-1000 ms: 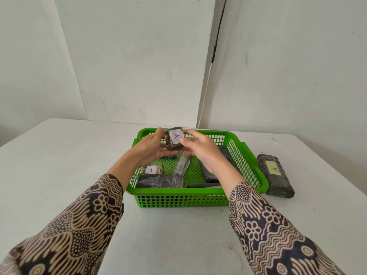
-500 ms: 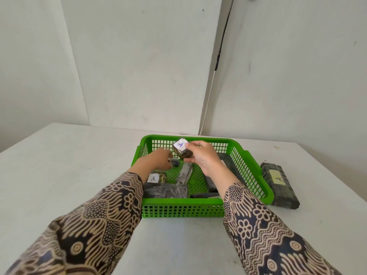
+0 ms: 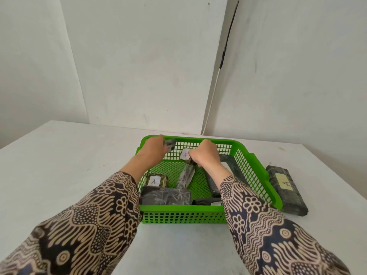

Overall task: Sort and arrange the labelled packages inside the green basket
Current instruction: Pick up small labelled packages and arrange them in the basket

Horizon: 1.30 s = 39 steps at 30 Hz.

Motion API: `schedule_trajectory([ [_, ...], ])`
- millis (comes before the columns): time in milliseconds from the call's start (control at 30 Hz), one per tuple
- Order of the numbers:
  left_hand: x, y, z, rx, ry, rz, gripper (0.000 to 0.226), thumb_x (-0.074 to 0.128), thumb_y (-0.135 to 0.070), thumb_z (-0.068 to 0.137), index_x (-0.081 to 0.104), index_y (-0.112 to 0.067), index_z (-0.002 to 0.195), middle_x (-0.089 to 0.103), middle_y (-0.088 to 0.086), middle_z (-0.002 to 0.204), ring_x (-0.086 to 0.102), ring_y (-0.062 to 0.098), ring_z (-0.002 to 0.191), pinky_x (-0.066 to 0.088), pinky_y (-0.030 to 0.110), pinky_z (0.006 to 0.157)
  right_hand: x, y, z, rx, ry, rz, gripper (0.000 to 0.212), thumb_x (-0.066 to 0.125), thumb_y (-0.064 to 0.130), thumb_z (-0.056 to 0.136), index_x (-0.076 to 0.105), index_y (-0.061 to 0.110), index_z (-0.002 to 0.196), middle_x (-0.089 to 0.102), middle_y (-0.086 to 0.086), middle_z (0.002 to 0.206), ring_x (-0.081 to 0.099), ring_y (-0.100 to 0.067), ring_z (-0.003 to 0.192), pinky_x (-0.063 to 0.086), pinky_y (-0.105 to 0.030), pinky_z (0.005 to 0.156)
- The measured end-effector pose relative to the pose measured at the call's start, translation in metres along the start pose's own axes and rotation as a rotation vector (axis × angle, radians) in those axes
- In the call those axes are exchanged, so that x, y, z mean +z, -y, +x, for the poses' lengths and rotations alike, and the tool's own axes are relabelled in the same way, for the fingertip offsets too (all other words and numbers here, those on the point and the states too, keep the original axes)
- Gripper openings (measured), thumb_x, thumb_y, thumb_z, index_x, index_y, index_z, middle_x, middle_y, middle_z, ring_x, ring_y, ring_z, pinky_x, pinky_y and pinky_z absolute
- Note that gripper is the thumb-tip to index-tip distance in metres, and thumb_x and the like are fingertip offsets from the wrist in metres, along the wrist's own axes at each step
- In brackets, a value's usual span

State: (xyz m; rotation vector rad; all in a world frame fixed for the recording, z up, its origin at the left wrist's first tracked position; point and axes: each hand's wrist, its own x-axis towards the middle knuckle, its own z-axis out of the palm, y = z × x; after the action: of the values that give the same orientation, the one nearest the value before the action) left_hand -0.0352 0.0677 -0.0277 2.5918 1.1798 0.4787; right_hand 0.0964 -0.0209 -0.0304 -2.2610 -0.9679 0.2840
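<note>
The green basket (image 3: 256, 171) stands on the white table. My right hand (image 3: 206, 155) is low inside it near the far wall, shut on a small dark package with a white "A" label (image 3: 185, 155). At the far left corner my left hand (image 3: 154, 146) grips another small dark package (image 3: 171, 143). Inside the basket lie a package with an "A" label (image 3: 155, 180) at the left, a long dark package (image 3: 165, 197) along the near wall, a narrow one (image 3: 186, 176) in the middle, and dark ones on the right, partly hidden by my right arm.
A long dark package with a yellow "A" label (image 3: 285, 187) lies on the table just right of the basket. Walls rise behind the table, with a cable (image 3: 218, 76) running down the corner. The table's right edge passes close to the outside package.
Both hands went from holding one labelled package above the basket down into it. The left hand picked up a second small package and carried it to the far left corner.
</note>
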Motion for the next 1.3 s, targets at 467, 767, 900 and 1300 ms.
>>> schedule_trajectory([
  [467, -0.033, 0.048, -0.005, -0.101, -0.513, -0.686, 0.03, 0.043, -0.038, 0.095, 0.055, -0.012, 0.106, 0.063, -0.001, 0.088, 0.057, 0.007, 0.072, 0.039, 0.015, 0.056, 0.05, 0.045, 0.003, 0.149, 0.391, 0.35, 0.043, 0.07, 0.007, 0.083, 0.056, -0.006, 0.121, 0.064, -0.017, 0.121, 0.069, -0.026, 0.096, 0.056, -0.036, 0.087],
  [767, -0.03, 0.061, -0.012, -0.056, -0.44, -0.697, 0.028, 0.045, -0.037, 0.095, 0.062, -0.015, 0.102, 0.065, -0.003, 0.078, 0.054, 0.005, 0.06, 0.042, 0.02, 0.056, 0.061, 0.04, 0.002, 0.047, 0.281, 0.158, 0.03, 0.069, 0.025, 0.085, 0.067, 0.0, 0.102, 0.068, -0.012, 0.112, 0.068, -0.025, 0.087, 0.057, -0.036, 0.083],
  [900, -0.027, 0.058, -0.015, -0.048, -0.415, -0.75, 0.033, 0.046, -0.037, 0.095, 0.065, -0.013, 0.108, 0.068, 0.003, 0.084, 0.057, 0.009, 0.063, 0.044, 0.012, 0.052, 0.051, 0.044, 0.001, 0.029, 0.17, 0.156, 0.031, 0.063, 0.028, 0.088, 0.069, -0.001, 0.098, 0.07, -0.009, 0.104, 0.058, -0.015, 0.058, 0.051, -0.027, 0.06],
  [1300, -0.031, 0.033, -0.02, -0.083, -0.375, -1.065, 0.028, 0.054, -0.027, 0.092, 0.06, -0.004, 0.106, 0.07, 0.013, 0.097, 0.071, 0.02, 0.084, 0.057, 0.031, 0.078, 0.018, 0.053, -0.023, -0.161, 0.255, 0.886, 0.036, 0.067, 0.036, 0.085, 0.068, 0.014, 0.113, 0.073, -0.002, 0.103, 0.071, -0.018, 0.088, 0.057, -0.027, 0.068],
])
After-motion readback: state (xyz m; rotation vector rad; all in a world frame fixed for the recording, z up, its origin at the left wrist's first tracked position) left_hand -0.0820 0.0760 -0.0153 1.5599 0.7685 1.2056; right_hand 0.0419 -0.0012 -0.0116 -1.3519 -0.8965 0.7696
